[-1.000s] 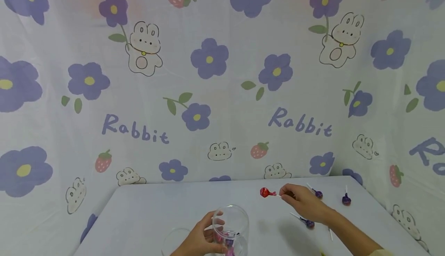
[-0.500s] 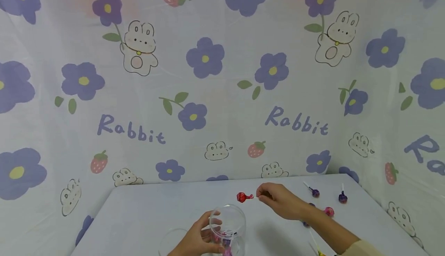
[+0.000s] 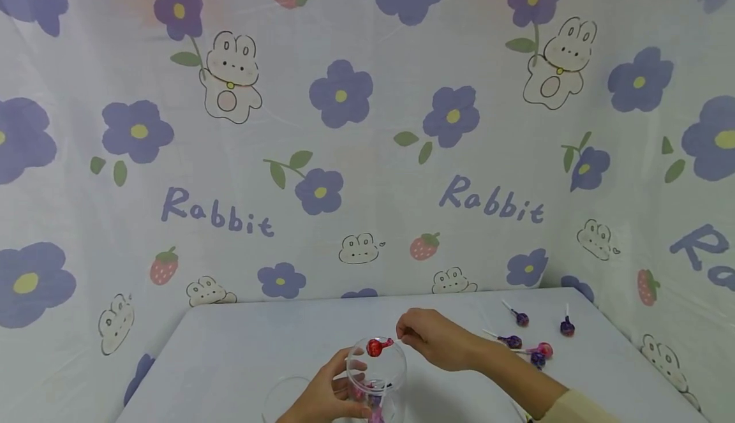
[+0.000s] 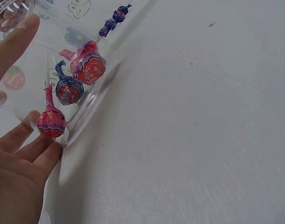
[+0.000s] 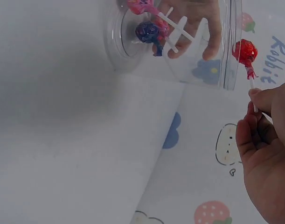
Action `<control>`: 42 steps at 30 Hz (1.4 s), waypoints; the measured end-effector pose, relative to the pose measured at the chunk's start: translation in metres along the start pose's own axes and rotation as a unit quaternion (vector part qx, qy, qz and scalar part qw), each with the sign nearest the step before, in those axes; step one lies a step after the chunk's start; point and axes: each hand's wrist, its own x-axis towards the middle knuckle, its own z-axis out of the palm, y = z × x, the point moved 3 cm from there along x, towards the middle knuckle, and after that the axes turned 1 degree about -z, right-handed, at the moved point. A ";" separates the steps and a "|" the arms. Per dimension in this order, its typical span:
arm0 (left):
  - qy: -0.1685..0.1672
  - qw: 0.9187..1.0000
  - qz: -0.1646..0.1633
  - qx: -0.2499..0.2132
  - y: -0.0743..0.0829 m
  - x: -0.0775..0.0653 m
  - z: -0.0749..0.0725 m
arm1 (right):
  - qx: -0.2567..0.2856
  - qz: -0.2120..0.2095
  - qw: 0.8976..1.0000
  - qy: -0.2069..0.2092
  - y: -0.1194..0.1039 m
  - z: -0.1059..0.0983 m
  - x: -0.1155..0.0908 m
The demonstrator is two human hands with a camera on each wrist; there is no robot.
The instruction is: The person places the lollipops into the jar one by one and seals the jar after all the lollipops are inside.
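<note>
Clearly, the left hand (image 3: 330, 388) is there to steady the jar (image 3: 397, 391): thumb on the near side, fingers curled round the wall below the rim, which leaves the mouth unobstructed. I can't tell whether the base sits flat. Through the clear plastic I can see a few wrapped lollipops (image 4: 52, 122) low down, some sticks up, settled as they would be if put in loose. Beside that wrist lies a clear round piece (image 3: 287, 397), probably the lid, laid aside so it blocks nothing.

Just above the mouth, the right hand (image 3: 441, 340) pinches the red lollipop (image 3: 376, 348) by the far end of its stick, thumb against fingertip, likely so the candy leads and the knuckles stay outside the rim. I can't tell if candy and rim touch.

Farther out, on the right side of the table (image 3: 258, 340), purple lollipops (image 3: 521, 319) and a pink lollipop (image 3: 542, 349) lie scattered, handy for that arm. Behind everything hangs a rabbit-print cloth (image 3: 367, 155), presumably a plain screen for the corner.
</note>
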 end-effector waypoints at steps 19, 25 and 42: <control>-0.031 0.999 0.020 -0.024 -0.001 -0.001 -0.003 | -0.177 -0.065 0.980 -0.056 -0.026 0.029 0.024; -0.031 0.999 0.023 -0.023 -0.004 0.000 -0.003 | -0.206 -0.077 0.974 -0.053 -0.030 0.037 0.029; -0.025 0.999 0.014 -0.014 0.001 -0.002 -0.002 | -0.085 -0.042 0.995 -0.034 -0.017 0.028 0.024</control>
